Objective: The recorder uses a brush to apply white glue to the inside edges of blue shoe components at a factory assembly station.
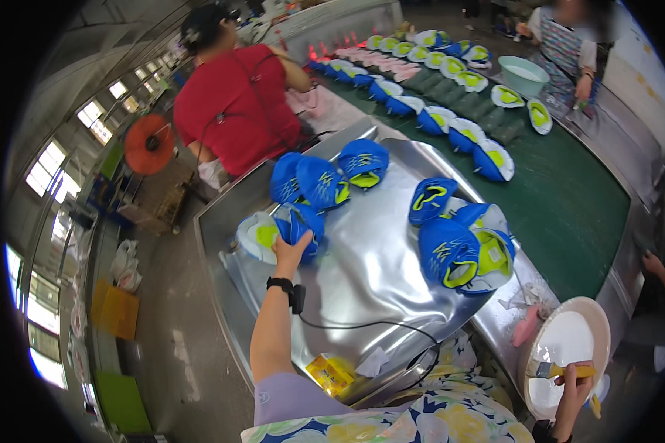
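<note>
My left hand [291, 249] is closed on a blue shoe upper [303, 220] at the left of the metal tray table. Against it lies a white-lined upper [258, 235] with a lime inside. In my right hand [571, 387], at the lower right, is a flat brush [558, 371] with a yellow handle. Its bristles are over a pale basin [603, 325] that contains white liquid. Three more blue uppers [320, 181] sit just beyond my left hand. Another pile of blue and lime uppers [448, 252] rests on the tray's right side.
A green conveyor belt [576, 214] carries rows of uppers and pink and dark pieces. Across it, a person stands beside a mint basin [523, 74]. A person in a red shirt [233, 103] works at the far left. A yellow box [329, 374] and a black cable [362, 323] lie near me.
</note>
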The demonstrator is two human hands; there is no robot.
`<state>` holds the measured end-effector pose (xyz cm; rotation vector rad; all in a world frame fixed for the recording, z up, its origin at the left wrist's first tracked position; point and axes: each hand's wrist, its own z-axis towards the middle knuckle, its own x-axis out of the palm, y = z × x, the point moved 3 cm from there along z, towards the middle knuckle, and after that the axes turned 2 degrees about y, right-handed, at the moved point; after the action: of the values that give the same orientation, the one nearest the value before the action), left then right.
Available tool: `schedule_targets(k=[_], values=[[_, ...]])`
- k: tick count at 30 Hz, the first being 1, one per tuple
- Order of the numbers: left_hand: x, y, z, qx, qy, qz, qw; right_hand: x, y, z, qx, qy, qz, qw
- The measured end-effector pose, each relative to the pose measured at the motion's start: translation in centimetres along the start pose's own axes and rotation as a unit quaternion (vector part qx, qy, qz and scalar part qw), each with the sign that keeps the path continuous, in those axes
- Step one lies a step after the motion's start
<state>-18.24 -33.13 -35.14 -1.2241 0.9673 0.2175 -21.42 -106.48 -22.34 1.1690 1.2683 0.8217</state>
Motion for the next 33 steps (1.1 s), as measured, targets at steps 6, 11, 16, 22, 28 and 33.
schedule_targets(k=[6, 11, 16, 22, 28, 33], values=[[4.2, -1.9, 1.7, -0.054, 0.117, -0.283, 0.95, -0.7, -0.2, -1.0, 0.019, -0.036, 0.041, 0.998], [9.2, -9.6, -0.6, -0.091, 0.216, -0.553, 0.8, -1.0, -0.5, -2.0, 0.04, -0.034, 0.045, 0.998], [18.1, -12.7, 1.5, -0.097, 0.299, -0.502, 0.806, -1.1, -0.3, -2.1, 0.047, -0.04, 0.058, 0.996], [24.1, -21.9, -3.0, -0.068, 0.437, -0.301, 0.845, -2.4, -0.9, -3.1, 0.048, -0.075, 0.043, 0.995], [19.0, -30.7, -18.8, 0.559, 0.113, -0.083, 0.818, -3.3, -1.7, -2.6, 0.073, -0.102, 0.058, 0.99], [22.6, -29.1, -33.7, 0.769, 0.299, 0.062, 0.561, -3.0, -1.5, -2.1, 0.058, -0.064, 0.067, 0.994]])
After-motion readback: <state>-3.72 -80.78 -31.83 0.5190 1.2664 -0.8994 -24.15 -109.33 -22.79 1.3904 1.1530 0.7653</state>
